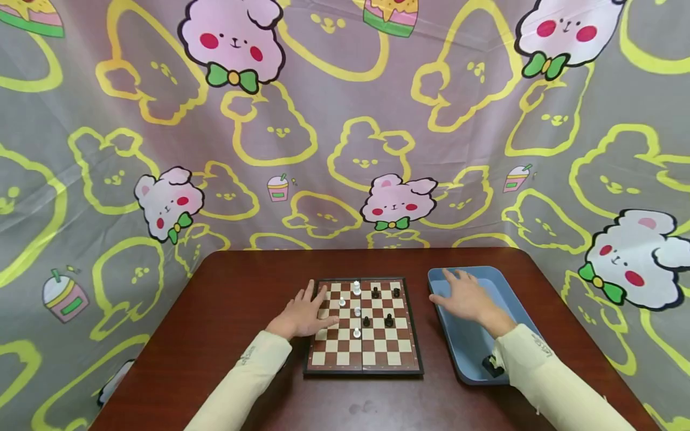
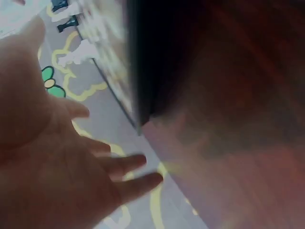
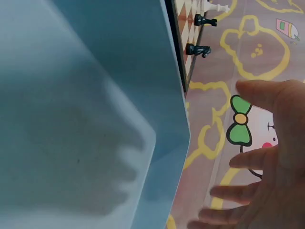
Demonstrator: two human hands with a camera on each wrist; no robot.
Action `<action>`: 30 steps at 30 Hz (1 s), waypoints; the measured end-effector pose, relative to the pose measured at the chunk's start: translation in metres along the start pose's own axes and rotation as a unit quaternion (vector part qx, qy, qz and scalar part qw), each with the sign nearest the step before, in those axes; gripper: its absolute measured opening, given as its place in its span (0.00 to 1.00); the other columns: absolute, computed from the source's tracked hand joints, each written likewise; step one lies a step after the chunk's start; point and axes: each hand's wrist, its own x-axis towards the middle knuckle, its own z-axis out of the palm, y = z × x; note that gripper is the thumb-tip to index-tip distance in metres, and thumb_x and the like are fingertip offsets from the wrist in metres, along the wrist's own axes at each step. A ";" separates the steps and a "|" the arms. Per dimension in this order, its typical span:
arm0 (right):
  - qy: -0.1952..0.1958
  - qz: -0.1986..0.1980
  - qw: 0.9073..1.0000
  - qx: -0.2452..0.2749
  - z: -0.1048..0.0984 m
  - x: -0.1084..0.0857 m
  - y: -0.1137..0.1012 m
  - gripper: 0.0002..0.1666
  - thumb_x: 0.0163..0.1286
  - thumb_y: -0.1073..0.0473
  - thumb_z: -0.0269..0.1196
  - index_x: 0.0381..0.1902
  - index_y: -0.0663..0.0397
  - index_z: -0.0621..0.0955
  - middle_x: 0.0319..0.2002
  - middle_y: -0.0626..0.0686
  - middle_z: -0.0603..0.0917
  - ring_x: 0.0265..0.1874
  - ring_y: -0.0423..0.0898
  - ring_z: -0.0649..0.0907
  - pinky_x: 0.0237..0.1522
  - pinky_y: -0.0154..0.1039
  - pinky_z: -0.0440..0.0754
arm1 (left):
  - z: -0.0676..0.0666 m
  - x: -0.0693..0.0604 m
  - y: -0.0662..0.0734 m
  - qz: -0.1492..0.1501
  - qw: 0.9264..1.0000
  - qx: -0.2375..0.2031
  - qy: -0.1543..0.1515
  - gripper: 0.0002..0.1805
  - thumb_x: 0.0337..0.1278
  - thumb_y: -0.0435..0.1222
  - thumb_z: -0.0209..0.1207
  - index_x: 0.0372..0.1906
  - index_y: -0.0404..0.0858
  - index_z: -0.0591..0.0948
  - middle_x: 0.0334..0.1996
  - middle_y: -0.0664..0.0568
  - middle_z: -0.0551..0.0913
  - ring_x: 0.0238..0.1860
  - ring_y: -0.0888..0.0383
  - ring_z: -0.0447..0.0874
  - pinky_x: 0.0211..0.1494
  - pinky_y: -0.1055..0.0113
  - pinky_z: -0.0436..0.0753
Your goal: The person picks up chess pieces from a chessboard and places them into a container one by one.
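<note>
Left hand (image 1: pixel 305 315) spreads over chessboard (image 1: pixel 375 357), right hand (image 1: pixel 466 297) over blue tray (image 1: pixel 465 345).

Small lettering (image 1: pixel 247 355) on left cuff (image 1: pixel 272 352), right cuff (image 1: pixel 520 353), unreadable

Found chessboard (image 1: pixel 380 346) on table (image 1: pixel 366 407), left of tray (image 1: pixel 460 335). Noted chess pieces (image 1: pixel 389 321) on chessboard, mainly mid-board and far side. Located small object (image 1: pixel 491 366) in tray's near end, beside right sleeve (image 1: pixel 530 356). Logged left hand (image 1: pixel 304 315) at chessboard's left edge, right hand (image 1: pixel 468 298) over tray; cloth (image 1: pixel 329 143) behind table.
</note>
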 end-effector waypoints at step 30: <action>-0.096 -0.073 0.981 0.153 0.029 0.038 -0.041 0.22 0.65 0.59 0.64 0.54 0.64 0.76 0.44 0.58 0.81 0.44 0.54 0.80 0.42 0.49 0.77 | 0.032 -0.005 -0.006 0.056 0.993 0.097 -0.036 0.54 0.51 0.71 0.47 0.76 0.43 0.48 0.75 0.43 0.42 0.68 0.38 0.54 0.59 0.44 0.67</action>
